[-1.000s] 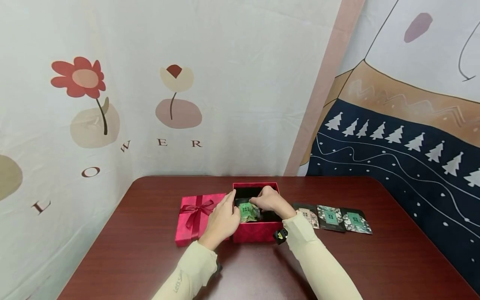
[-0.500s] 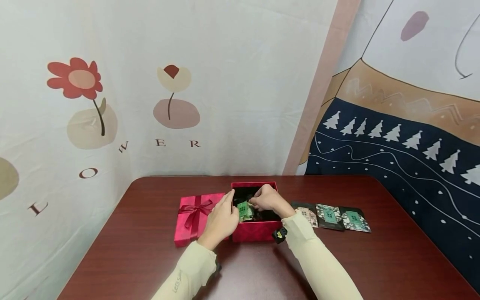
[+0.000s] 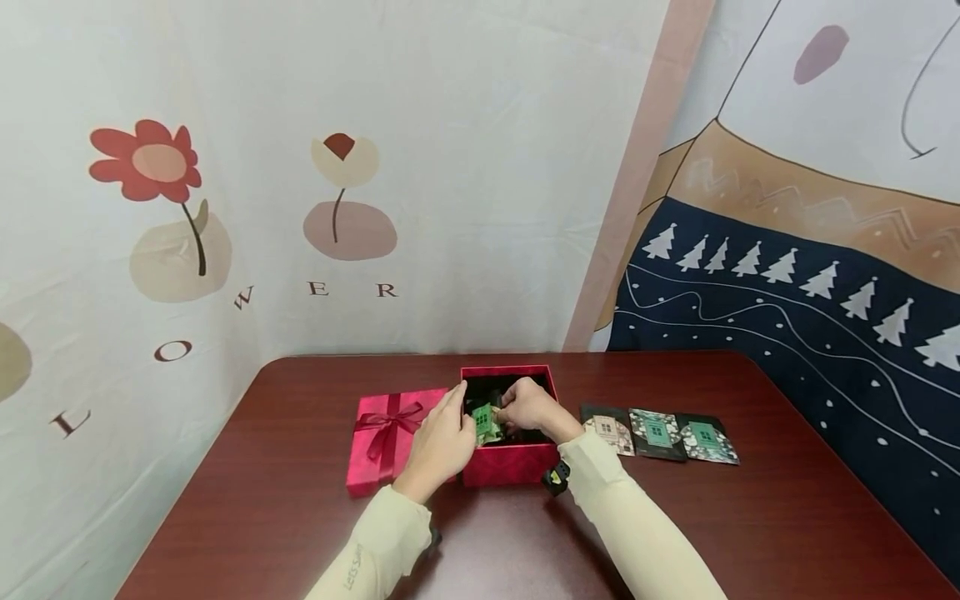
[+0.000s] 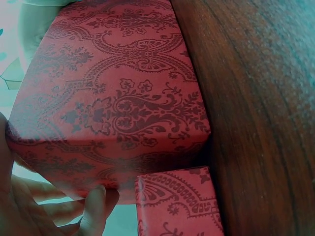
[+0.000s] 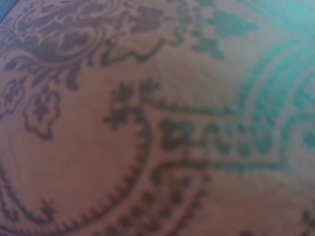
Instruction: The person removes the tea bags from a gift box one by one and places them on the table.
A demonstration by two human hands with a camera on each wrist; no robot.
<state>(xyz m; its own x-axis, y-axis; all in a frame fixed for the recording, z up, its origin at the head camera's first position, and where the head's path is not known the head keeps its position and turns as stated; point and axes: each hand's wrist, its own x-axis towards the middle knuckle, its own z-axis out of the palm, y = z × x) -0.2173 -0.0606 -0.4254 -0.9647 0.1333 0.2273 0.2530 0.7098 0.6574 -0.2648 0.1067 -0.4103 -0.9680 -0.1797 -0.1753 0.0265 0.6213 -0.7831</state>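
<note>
A red patterned gift box [image 3: 510, 463] with a black inside stands open on the table. My left hand [image 3: 446, 437] lies along its left wall, and in the left wrist view the left fingers [image 4: 93, 211] touch that wall. My right hand [image 3: 532, 408] reaches down into the box, its curled fingertips pinching the right edge of a small packet [image 3: 487, 423] with a green label. The packet leans inside at the left. The right wrist view holds only the box's blurred patterned wall [image 5: 98, 147], with no hand visible.
The red lid [image 3: 390, 442] with a dark red bow lies left of the box. To the right, a packet with a beige label [image 3: 609, 429] and two with teal labels, one in the middle [image 3: 657, 433] and one at the end [image 3: 707, 437], lie in a row on the brown table [image 3: 300, 517].
Inside the box, the green-labelled packet has shifted slightly and tilted, with my right hand's fingertips moving a little lower beside it. My left hand stays against the box.
</note>
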